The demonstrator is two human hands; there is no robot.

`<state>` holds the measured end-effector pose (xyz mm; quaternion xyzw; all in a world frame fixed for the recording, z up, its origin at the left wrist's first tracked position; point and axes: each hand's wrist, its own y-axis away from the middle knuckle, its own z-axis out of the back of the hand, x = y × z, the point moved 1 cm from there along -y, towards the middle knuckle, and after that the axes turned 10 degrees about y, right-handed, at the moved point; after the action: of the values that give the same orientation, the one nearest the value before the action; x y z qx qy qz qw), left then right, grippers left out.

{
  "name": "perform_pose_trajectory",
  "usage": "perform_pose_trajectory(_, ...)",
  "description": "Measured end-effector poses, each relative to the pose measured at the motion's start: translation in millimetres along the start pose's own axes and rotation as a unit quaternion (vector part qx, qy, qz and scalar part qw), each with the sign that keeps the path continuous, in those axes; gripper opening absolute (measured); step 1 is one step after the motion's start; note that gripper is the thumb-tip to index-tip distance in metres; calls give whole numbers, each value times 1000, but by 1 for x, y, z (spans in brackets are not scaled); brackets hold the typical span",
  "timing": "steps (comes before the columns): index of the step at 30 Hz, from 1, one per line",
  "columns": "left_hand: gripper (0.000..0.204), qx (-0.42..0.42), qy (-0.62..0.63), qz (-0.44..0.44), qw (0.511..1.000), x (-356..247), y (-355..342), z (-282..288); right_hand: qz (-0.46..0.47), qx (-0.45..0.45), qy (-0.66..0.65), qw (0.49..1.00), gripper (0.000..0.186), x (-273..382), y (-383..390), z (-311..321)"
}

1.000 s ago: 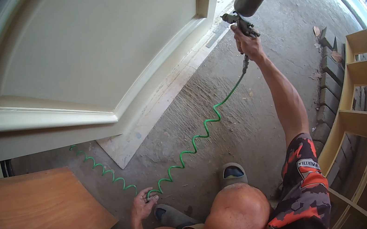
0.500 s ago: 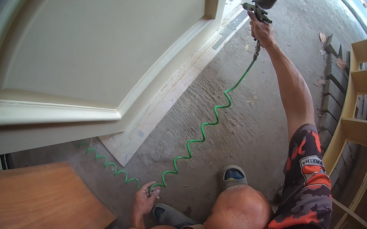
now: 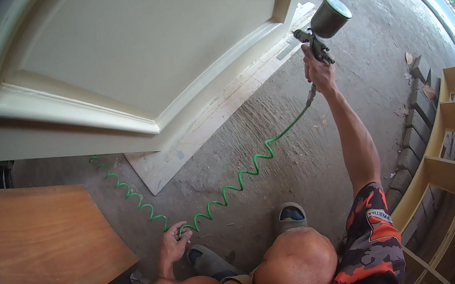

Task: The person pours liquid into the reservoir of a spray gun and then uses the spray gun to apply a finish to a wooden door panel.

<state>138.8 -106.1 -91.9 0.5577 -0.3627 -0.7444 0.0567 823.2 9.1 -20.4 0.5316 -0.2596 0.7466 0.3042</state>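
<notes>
My right hand (image 3: 320,69) grips a spray gun (image 3: 316,48) with a round metal cup (image 3: 331,16) on top. The gun points left, toward the lower right edge of a cream-painted panelled door (image 3: 144,43). A coiled green air hose (image 3: 240,182) runs from the gun's handle down to my left hand (image 3: 174,243). The fingers of that hand are closed round the hose, low and near my foot. Beyond it, the hose continues up and left until the door hides it.
A pale board (image 3: 183,160) lies on the concrete floor (image 3: 270,113) beneath the door. At lower left is a brown wooden panel (image 3: 44,243). Along the right stand a wooden shelf frame (image 3: 446,163) and a row of grey blocks (image 3: 414,145), with dry leaves (image 3: 429,92) nearby.
My right hand has brought the spray gun nearer and slightly left. The hose stretch between my hands hangs lower in view. My left hand keeps its hold on the hose.
</notes>
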Motion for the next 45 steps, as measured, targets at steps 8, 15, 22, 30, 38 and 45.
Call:
perform_pose_trajectory(8,48,-48,-69,14,996,13,22,25,52,83,-16,995,33,4,74,-62)
perform_pose_trajectory(15,45,-81,-102,33,991,20,38,35,118,111,49,986,29,17,151,-121)
perform_pose_trajectory(22,46,-107,-106,-7,989,58,51,65,99,200,33,974,23,45,231,-174)
perform_pose_trajectory(30,46,-133,-153,-26,979,66,65,80,126,255,-2,959,36,65,309,-225)
perform_pose_trajectory(38,44,-145,-164,14,976,59,83,95,180,305,-49,934,26,67,364,-271)
perform_pose_trajectory(45,44,-140,-161,-12,977,75,88,99,234,347,-90,904,26,74,368,-270)
